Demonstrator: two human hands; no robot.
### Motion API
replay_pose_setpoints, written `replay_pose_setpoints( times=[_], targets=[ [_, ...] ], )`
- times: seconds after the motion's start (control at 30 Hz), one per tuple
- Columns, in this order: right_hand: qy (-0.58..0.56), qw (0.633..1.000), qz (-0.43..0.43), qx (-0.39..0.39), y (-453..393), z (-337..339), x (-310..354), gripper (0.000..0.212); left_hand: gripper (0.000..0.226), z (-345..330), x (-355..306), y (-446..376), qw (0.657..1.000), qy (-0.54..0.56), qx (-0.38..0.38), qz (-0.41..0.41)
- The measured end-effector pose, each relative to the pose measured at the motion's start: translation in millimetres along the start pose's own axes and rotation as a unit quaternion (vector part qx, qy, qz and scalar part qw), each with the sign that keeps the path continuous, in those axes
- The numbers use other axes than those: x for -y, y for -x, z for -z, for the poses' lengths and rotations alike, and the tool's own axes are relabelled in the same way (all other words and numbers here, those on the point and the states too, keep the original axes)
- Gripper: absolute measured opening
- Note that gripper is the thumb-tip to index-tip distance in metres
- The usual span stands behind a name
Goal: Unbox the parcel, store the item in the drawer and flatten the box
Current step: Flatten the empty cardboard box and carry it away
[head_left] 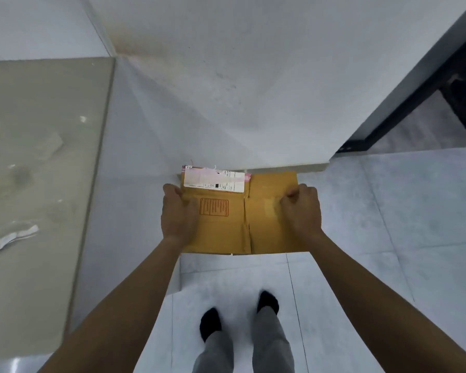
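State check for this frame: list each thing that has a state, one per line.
Brown cardboard box: flattened, held level in the air above the floor.
White shipping label: stuck on the far edge, partly torn.
Left hand: gripping the box's left edge.
Right hand: fingers curled, gripping the box's right side.
Grey tiled floor: bare beneath the box.

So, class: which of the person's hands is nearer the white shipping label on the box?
Left. The left hand grips the box edge just below the shipping label; the right hand presses the opposite panel.
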State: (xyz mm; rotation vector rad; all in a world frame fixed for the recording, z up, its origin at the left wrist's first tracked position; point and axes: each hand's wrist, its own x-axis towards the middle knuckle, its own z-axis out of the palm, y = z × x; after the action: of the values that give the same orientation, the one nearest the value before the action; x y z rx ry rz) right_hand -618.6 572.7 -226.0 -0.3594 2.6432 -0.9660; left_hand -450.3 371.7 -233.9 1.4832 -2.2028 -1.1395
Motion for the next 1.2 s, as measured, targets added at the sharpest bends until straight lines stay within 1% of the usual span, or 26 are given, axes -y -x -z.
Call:
replay_pose_setpoints(
  times=[0.07,0.13,0.2,0.27,0.33,0.43,0.57,0.73,0.83,0.97,1.1,1.2],
  targets=[
    [0.001,0.999,0.009,0.043,-27,-14,-10,0.027,0.009,-25,4,-21,0.999,-0.032,-0.004,-0.013],
    [0.009,0.997,0.020,0.079,-55,-34,-23,0.037,0.009,-51,10,-43,0.998,-0.060,-0.007,-0.014],
    [0.036,0.993,0.039,0.101,-82,-58,-38,0.045,0.012,-76,22,-64,0.997,-0.074,-0.014,-0.011],
    [0.054,0.991,0.052,0.107,-103,-81,-53,0.047,0.014,-97,40,-81,0.996,-0.087,-0.008,-0.015],
    [0.066,0.989,0.074,0.112,-129,-119,-77,0.047,0.015,-130,71,-105,0.995,-0.094,0.007,-0.018],
    [0.088,0.985,0.101,0.114,-162,-177,-114,0.045,0.024,-176,121,-138,0.993,-0.111,0.028,-0.030],
    [0.101,0.975,0.153,0.121,-206,-266,-166,0.047,0.032,-237,194,-184,0.991,-0.124,0.028,-0.050],
    [0.143,0.968,0.171,0.117,-263,-372,-217,0.043,0.041,-313,272,-247,0.987,-0.145,0.033,-0.059],
    [0.162,0.965,0.177,0.107,-298,-425,-248,0.040,0.049,-359,313,-284,0.982,-0.165,0.036,-0.083],
    [0.173,0.962,0.184,0.105,-337,-480,-284,0.041,0.059,-413,352,-322,0.974,-0.202,0.039,-0.091],
    [0.171,0.960,0.199,0.092,-362,-514,-306,0.040,0.071,-446,375,-343,0.967,-0.225,0.056,-0.102],
    [0.183,0.956,0.209,0.089,-372,-526,-320,0.040,0.068,-458,388,-354,0.951,-0.274,0.060,-0.132]
  ],
)
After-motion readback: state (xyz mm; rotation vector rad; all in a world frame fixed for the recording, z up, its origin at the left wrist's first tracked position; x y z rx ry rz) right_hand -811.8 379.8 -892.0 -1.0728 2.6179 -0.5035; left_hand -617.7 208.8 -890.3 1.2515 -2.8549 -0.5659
